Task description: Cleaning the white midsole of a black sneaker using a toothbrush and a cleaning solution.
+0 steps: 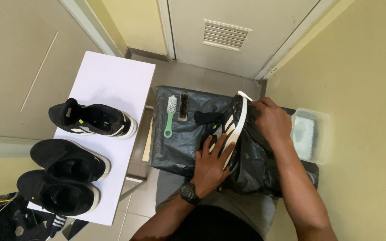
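A black sneaker with a white sole and white stripes (232,124) stands on its side on a black plastic sheet (179,143) spread over my lap. My left hand (211,163), with a dark watch on the wrist, grips the shoe's lower side. At the shoe's upper end my right hand (271,119) holds the heel, next to its white pull tab. Whether the right hand holds a cloth or anything else is hidden.
A green-handled brush (169,117) and a dark-bristled wooden brush (183,107) lie on the sheet's left part. A clear plastic tub (311,134) sits at right by the yellow wall. A white table (112,85) at left bears three black sneakers (92,119). A door stands ahead.
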